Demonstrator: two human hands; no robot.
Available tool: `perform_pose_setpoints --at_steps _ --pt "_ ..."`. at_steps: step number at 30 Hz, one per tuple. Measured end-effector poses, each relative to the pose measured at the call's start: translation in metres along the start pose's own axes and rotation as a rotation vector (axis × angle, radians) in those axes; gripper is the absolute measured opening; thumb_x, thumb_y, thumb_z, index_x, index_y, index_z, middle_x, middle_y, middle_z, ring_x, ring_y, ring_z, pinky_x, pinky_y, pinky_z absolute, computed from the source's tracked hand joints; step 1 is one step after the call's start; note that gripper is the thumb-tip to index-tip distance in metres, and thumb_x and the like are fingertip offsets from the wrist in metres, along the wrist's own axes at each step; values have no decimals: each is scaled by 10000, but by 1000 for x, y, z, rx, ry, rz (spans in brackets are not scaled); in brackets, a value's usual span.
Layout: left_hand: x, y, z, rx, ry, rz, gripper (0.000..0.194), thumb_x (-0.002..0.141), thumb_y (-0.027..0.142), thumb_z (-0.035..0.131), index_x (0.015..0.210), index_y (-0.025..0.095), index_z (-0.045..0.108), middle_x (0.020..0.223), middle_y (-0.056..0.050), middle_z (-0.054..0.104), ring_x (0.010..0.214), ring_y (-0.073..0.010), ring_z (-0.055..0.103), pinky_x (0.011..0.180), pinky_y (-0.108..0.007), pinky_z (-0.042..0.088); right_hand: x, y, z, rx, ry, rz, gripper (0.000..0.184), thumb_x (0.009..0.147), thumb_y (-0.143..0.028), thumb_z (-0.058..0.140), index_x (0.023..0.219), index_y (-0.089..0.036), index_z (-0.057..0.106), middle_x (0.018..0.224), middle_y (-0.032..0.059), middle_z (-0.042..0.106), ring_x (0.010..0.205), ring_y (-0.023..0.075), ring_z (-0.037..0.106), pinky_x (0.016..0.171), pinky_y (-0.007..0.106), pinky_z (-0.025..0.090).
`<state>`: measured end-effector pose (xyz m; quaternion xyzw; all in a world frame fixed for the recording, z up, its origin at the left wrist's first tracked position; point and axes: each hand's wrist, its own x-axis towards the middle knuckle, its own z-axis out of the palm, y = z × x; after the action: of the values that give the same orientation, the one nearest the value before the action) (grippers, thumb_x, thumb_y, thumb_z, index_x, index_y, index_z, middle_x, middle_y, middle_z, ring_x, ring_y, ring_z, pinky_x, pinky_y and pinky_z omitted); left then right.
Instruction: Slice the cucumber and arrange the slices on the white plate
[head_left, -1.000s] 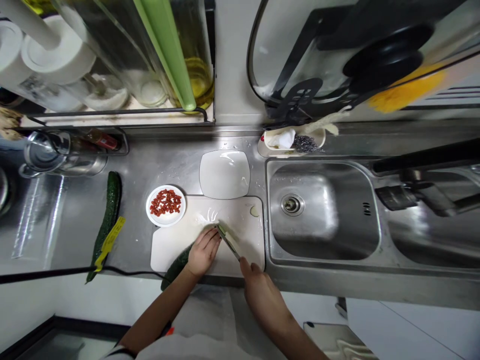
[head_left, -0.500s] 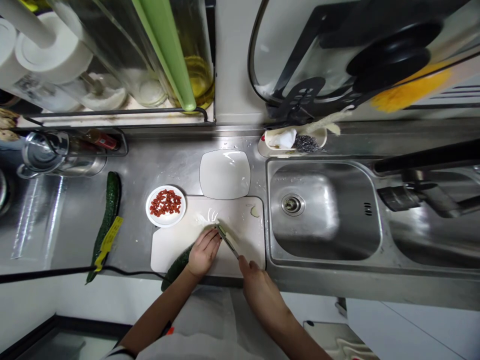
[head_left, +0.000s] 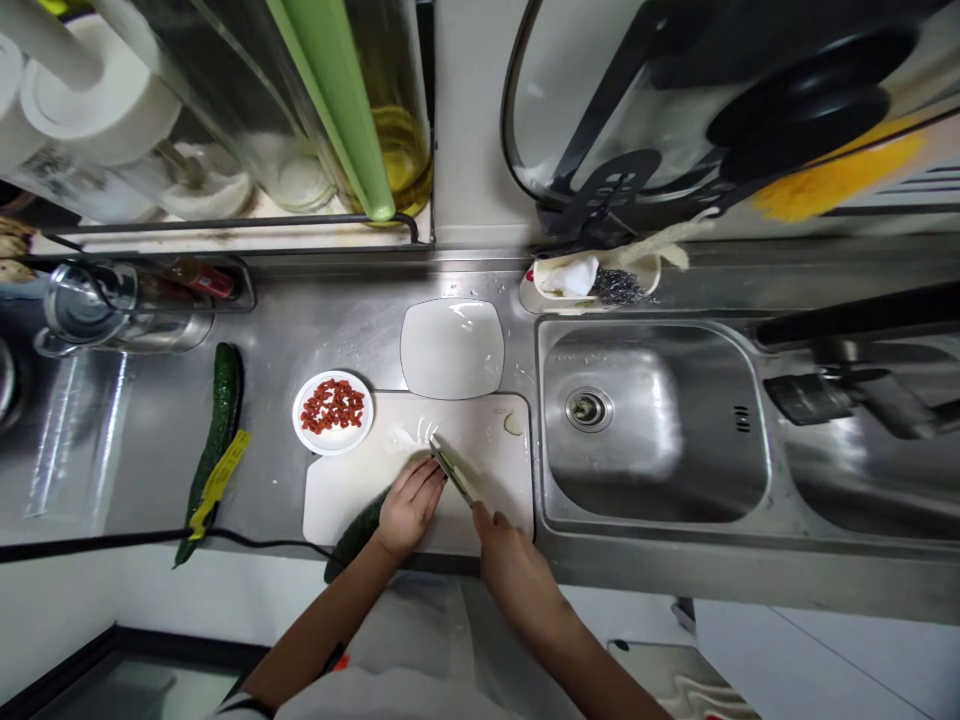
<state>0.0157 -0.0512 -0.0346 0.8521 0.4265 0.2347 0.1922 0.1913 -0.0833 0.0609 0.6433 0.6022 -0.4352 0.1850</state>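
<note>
A dark green cucumber (head_left: 358, 533) lies slantwise on the white cutting board (head_left: 491, 510), its lower end past the board's front edge. My left hand (head_left: 409, 505) is closed over its upper end, fingertips beside the blade. In my right hand (head_left: 510, 555) I grip the handle of a knife (head_left: 452, 473), whose blade points up and left at the cucumber's end, which is mostly hidden by my fingers. A thin pale slice (head_left: 513, 424) rests near the board's upper right corner. Behind the board is an empty white plate (head_left: 452, 350).
A white dish of small red berries (head_left: 333, 412) overlaps the board's upper left corner. Farther left lies another cucumber (head_left: 217, 430) with a yellow tag (head_left: 219, 485). A steel sink (head_left: 652, 420) with a faucet (head_left: 847, 390) is on the right. A black cord (head_left: 247, 542) crosses the front edge.
My right hand and the knife have shifted slightly up and left. My left hand keeps its hold on the cucumber. The view has moved slightly.
</note>
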Motion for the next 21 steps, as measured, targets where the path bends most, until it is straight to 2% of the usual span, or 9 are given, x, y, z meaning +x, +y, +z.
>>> perform_pose_setpoints --at_steps 8,21 --pt "-2 -1 1 -12 -10 11 326 904 127 491 1219 171 561 1170 -86 648 1194 -220 546 1011 -443 505 9 0 0 -33 -4 -25 564 823 28 265 1310 -165 476 969 116 651 858 191 655 687 233 451" --pt "-2 0 0 -18 -10 10 357 883 109 524 1236 152 549 1167 -91 651 1193 -213 546 1023 -425 496 30 -3 8 22 24 -33 546 838 2 254 1307 -171 475 969 106 646 852 189 651 687 231 445"
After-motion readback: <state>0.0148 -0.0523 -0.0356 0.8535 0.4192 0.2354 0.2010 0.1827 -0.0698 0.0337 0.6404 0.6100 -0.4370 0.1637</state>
